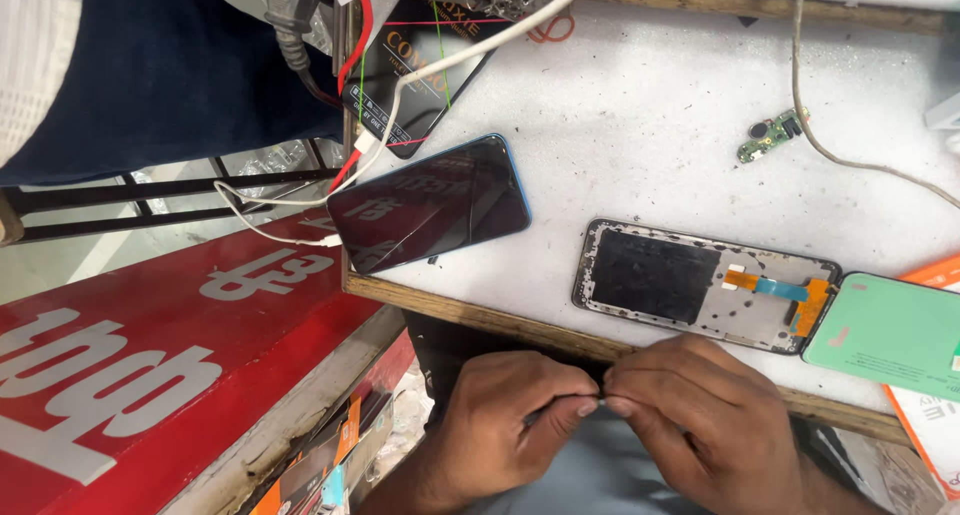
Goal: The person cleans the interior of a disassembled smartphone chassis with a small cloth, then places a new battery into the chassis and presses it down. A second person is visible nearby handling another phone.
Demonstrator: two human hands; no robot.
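Two bare hands meet below the bench edge: left hand [510, 415] and right hand [690, 415] pinch fingertips together on something too small to identify. Above, the white workbench [650, 125] supports a dark smartphone [430, 207] plugged into a white cable, an opened phone frame [700, 283] and a small green circuit board [768, 137]. No containers show.

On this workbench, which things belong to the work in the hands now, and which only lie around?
In the work: left hand and right hand, pinching a small part too tiny to identify.

Lying about: opened phone frame, blue phone, green screen panel, small circuit board, white cable.
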